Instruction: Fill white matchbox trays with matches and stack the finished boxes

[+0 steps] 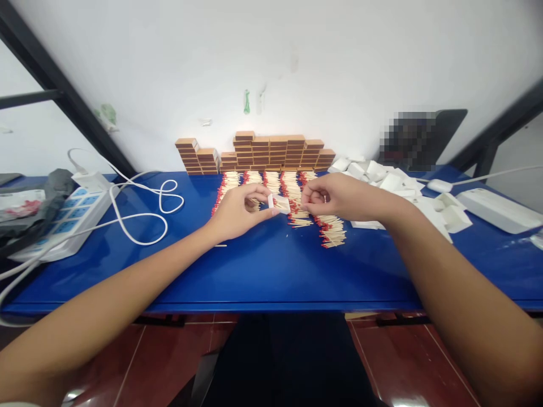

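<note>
My left hand (237, 209) grips a small white matchbox tray (285, 208) between thumb and fingers, tilted, with a few matches inside. Just to its right, my right hand (341, 198) is closed in a pinch above the matches; what its fingertips hold, if anything, I cannot make out. Under and behind both hands, red-tipped matches (289, 185) lie in several long rows on the blue table (271, 277). The nearest end of the right row (333, 233) reaches closer to me than the others. My left hand covers part of the rows.
Brown matchboxes (269, 151) stand stacked along the wall. White trays (392, 182) lie heaped at the right, beside a long white device (500, 210) and a dark panel (452, 133). A power strip (91, 217) and looped white cable (163, 193) occupy the left.
</note>
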Tool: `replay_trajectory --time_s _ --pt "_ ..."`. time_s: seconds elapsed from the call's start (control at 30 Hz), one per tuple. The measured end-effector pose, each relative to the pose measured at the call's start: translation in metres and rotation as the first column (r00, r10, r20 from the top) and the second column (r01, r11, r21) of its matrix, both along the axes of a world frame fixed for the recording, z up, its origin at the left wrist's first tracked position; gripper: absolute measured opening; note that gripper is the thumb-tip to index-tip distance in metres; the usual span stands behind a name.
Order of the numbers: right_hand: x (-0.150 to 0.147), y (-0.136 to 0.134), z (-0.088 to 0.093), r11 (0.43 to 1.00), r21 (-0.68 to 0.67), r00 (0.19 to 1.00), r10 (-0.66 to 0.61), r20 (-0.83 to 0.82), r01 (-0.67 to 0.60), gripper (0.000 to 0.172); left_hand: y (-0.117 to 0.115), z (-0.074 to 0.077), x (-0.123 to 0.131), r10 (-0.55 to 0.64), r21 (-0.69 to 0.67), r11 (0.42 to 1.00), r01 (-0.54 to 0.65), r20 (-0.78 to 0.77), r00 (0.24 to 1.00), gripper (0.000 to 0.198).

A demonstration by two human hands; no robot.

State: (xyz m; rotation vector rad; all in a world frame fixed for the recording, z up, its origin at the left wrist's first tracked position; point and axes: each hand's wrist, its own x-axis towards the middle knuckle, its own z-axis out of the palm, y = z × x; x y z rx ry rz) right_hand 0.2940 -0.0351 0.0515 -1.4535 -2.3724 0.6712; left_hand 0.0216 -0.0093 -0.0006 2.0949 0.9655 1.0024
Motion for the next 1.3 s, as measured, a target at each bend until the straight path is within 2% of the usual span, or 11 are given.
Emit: replay_trajectory --time_s 0.23,0.53,1.0,1.3 --pt "-0.017 -0.006 0.001 0.998 0.066 0.991 0.031 -0.128 -0.023 0.019 -0.004 -0.001 0.003 -0.083 -0.030 0.996 0.084 0.019 0.996 0.044" --pt "-0.021 -0.006 -0.006 0.996 0.080 0.982 0.055 -0.183 -0.041 0.017 -0.005 0.000 0.003 -0.083 -0.059 0.995 0.085 0.039 0.996 0.044" --pt "-0.020 -0.007 -0.003 0.996 0.091 0.982 0.040 -0.183 -0.024 0.013 -0.003 -0.002 0.003 -0.110 -0.076 0.991 0.114 0.056 0.992 0.046" --pt "-0.022 -0.005 -0.009 0.996 0.094 0.975 0.034 -0.218 -0.014 0.013 -0.004 0.001 0.004 -0.110 -0.153 0.980 0.129 0.125 0.986 0.050"
